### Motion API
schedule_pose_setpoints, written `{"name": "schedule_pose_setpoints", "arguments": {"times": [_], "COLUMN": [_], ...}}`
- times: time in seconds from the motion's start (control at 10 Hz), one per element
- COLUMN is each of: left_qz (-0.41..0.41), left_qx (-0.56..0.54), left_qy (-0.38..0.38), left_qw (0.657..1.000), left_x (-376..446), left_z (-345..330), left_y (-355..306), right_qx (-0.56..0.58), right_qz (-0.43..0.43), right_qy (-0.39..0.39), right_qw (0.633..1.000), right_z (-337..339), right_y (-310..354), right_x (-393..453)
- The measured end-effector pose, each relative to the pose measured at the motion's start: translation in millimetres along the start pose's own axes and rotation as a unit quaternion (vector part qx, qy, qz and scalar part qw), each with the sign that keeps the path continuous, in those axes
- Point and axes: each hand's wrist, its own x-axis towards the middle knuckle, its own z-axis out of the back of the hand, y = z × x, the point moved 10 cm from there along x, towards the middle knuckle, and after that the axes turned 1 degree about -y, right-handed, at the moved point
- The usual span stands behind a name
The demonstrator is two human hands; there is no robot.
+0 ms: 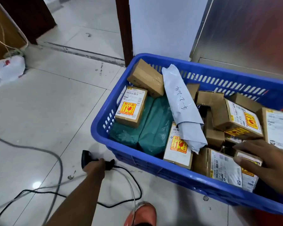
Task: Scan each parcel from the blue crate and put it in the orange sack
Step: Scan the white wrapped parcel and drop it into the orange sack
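1. A white plastic bag lay on the floor at the far left, with a grey cable curling near it.
2. The left hand was curled around a black scanner, down low by the floor, just left of the crate.
3. A black cord ran from the scanner across the tiles, near an orange shoe.
4. The blue crate sat on the right, full of parcels: brown boxes, two green bags and a long grey bag.
5. The right hand lay flat and loose, fingers straight, resting on a labelled box at the crate's near right corner.
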Motion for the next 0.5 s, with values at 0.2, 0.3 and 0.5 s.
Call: {"name": "schedule_pose_setpoints", "arguments": {"times": [0.2,0.3,0.5], "left_qz": [0.018,0.010,0.026], "left_qx": [0.061,0.065,0.001], "left_qy": [0.018,0.008,-0.041], "left_qw": [0.998,0.998,0.999], "left_x": [93.6,120.4,11.1], "left_z": [-36.4,-40.4,-6.9], "left_y": [48.6,56.0,6.9], "right_qx": [0.016,0.024,0.029], "right_qz": [-0.003,-0.015,-0.063], "right_qy": [-0.018,-0.015,0.006], "right_qw": [1.000,0.999,0.998], "right_z": [1.0,2.0,4.4], "right_y": [6.3,-8.8,-31.5], "right_x": [-5.6,-14.1,-18.9]}}
